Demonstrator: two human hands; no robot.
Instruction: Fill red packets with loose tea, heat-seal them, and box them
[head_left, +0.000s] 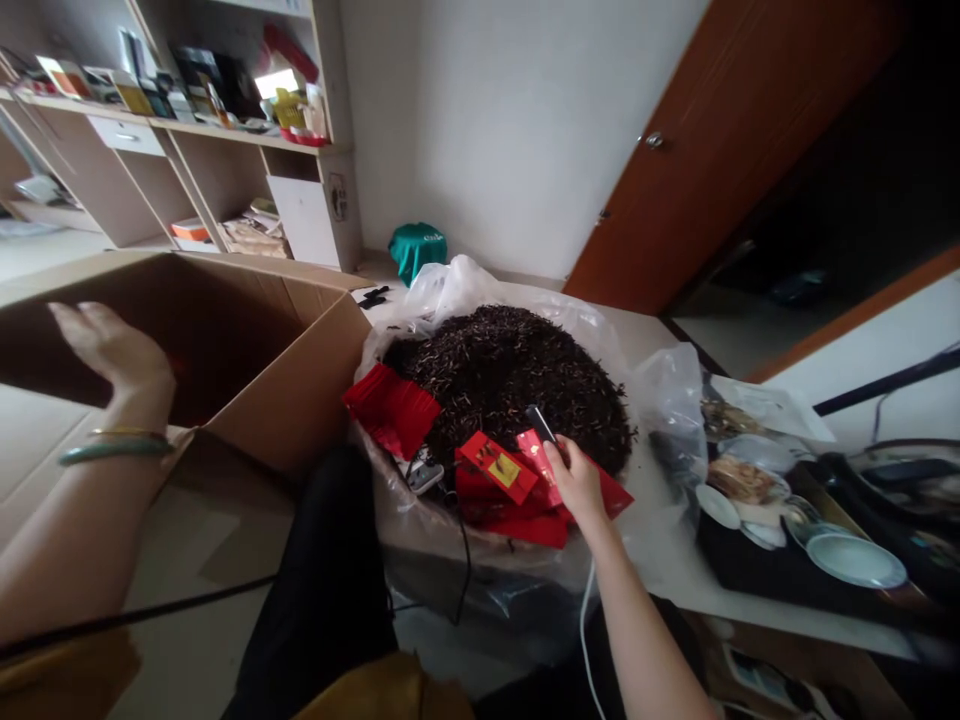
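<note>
My left hand (112, 345) is raised over the open cardboard box (300, 370) at the left, fingers stretched out and holding nothing; bracelets circle its wrist. My right hand (576, 480) is closed on a small dark scoop-like tool (540, 424) at the near edge of a big heap of dark loose tea (510, 370) in a clear plastic bag (450, 285). Red packets (499, 468) lie beside that hand, with another red packet (391, 410) further left on the bag's rim.
A tea tray with white saucers and cups (855, 558) stands at the right. A small device with a cable (424, 476) lies by the packets. Shelving (225, 120) lines the back wall, a green bag (417, 248) sits on the floor, and a brown door (712, 150) stands open.
</note>
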